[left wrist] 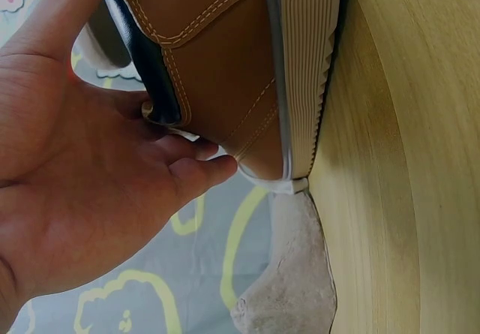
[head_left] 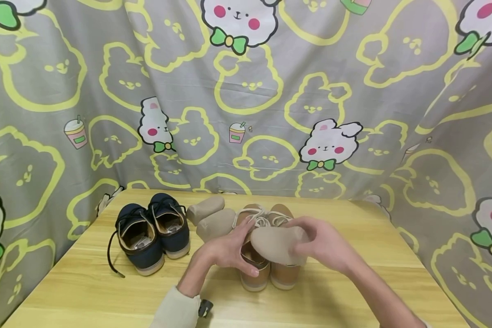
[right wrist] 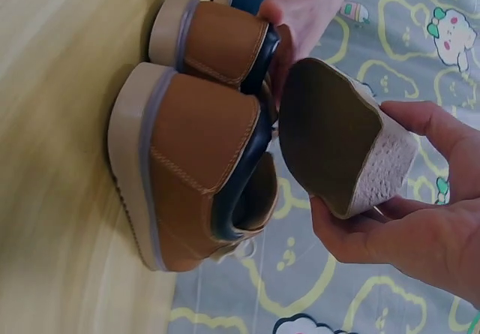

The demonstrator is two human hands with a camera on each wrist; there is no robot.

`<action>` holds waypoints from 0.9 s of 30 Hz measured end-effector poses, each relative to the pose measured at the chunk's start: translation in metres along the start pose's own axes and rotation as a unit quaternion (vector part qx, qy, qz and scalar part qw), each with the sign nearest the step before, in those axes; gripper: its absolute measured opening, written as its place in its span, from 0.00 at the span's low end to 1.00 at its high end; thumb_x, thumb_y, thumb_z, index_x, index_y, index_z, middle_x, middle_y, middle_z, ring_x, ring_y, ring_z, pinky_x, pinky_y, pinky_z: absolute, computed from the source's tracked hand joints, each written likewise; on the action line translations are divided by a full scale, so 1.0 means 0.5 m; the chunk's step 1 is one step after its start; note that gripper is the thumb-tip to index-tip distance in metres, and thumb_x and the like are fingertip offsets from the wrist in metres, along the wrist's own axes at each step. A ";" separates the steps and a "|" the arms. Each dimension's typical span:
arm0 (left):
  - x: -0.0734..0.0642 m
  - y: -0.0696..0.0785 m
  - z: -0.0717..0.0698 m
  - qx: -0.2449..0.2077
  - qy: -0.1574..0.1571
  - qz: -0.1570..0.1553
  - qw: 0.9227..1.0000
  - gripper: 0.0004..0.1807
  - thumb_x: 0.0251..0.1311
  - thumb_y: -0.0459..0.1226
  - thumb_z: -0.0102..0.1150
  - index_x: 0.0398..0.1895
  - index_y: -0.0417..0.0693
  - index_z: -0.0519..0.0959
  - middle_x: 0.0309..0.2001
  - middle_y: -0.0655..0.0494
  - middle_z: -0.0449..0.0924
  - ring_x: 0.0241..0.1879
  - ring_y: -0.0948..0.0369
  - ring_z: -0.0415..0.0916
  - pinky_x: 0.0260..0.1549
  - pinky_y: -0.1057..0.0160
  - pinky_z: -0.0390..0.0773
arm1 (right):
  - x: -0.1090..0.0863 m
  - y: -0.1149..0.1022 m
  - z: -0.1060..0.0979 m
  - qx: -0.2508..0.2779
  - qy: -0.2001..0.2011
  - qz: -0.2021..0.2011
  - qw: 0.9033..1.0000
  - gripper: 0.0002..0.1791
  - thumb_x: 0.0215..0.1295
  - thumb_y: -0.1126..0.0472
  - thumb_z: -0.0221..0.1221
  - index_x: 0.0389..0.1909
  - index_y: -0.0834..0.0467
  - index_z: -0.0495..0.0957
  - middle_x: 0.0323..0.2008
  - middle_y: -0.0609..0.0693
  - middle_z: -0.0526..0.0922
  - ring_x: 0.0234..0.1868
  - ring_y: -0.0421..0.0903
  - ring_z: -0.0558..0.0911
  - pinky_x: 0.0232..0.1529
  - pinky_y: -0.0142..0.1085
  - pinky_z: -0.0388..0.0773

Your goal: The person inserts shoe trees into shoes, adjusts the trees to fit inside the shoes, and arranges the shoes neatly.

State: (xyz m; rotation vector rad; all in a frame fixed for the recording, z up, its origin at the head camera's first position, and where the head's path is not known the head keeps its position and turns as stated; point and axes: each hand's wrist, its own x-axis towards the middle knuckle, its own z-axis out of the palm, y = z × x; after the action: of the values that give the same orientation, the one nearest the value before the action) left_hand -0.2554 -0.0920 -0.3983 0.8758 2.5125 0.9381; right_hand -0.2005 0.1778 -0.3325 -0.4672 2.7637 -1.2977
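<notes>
My right hand pinches a beige molded-pulp shoe insert between thumb and fingers, above a pair of brown lace-up shoes. The insert's hollow underside shows in the right wrist view. My left hand rests at the left brown shoe, thumb by the heel and loosely spread fingers along the collar and side. In the left wrist view, fingertips lie right at that shoe's brown side. The right brown shoe stands close beside it, partly under the insert, its open collar showing in the right wrist view.
Two more beige inserts lie left of the brown shoes. Further left stands a pair of navy shoes, one black lace trailing on the wooden table. A patterned curtain hangs behind and along both sides.
</notes>
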 end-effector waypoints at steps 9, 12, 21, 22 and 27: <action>0.001 0.001 -0.001 -0.005 -0.005 -0.007 1.000 0.71 0.45 0.50 0.81 0.82 0.43 0.39 0.82 0.40 0.33 0.82 0.46 0.35 0.76 0.42 0.53 | 0.008 -0.037 0.001 -0.055 -0.057 -0.017 0.997 0.27 0.45 0.59 0.71 0.52 0.51 0.84 0.50 0.46 0.85 0.46 0.45 0.80 0.47 0.40 0.78; 0.000 0.001 0.000 -0.005 -0.004 -0.007 1.000 0.71 0.45 0.50 0.82 0.82 0.43 0.40 0.82 0.40 0.33 0.82 0.46 0.35 0.76 0.43 0.53 | 0.018 -0.051 0.000 -0.070 -0.076 -0.010 0.995 0.27 0.44 0.59 0.72 0.51 0.54 0.84 0.46 0.47 0.85 0.43 0.45 0.80 0.43 0.40 0.78; 0.002 -0.001 0.003 0.012 0.000 -0.005 1.000 0.71 0.44 0.52 0.82 0.82 0.44 0.41 0.82 0.40 0.34 0.81 0.47 0.37 0.76 0.44 0.55 | 0.055 -0.095 0.020 -0.103 -0.099 0.026 0.989 0.23 0.44 0.60 0.71 0.47 0.55 0.85 0.39 0.49 0.84 0.36 0.46 0.80 0.33 0.37 0.79; 0.002 -0.002 0.003 0.014 0.000 -0.004 1.000 0.71 0.44 0.52 0.82 0.82 0.44 0.41 0.82 0.40 0.35 0.81 0.47 0.37 0.76 0.44 0.55 | 0.058 -0.097 0.022 -0.105 -0.097 0.029 0.989 0.23 0.44 0.61 0.71 0.47 0.55 0.85 0.40 0.50 0.84 0.37 0.46 0.80 0.33 0.37 0.79; 0.001 0.000 0.001 0.016 -0.001 -0.010 1.000 0.71 0.44 0.52 0.81 0.83 0.45 0.41 0.82 0.41 0.35 0.82 0.48 0.37 0.76 0.44 0.55 | 0.070 -0.108 0.030 -0.125 -0.085 0.026 0.988 0.25 0.46 0.62 0.71 0.50 0.58 0.85 0.45 0.53 0.85 0.39 0.48 0.80 0.35 0.38 0.79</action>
State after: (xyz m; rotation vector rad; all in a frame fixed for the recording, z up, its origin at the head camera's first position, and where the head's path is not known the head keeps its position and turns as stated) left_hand -0.2554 -0.0916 -0.3988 0.8601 2.5360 0.8926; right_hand -0.2181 0.1240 -0.2984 -0.4914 2.7818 -0.8593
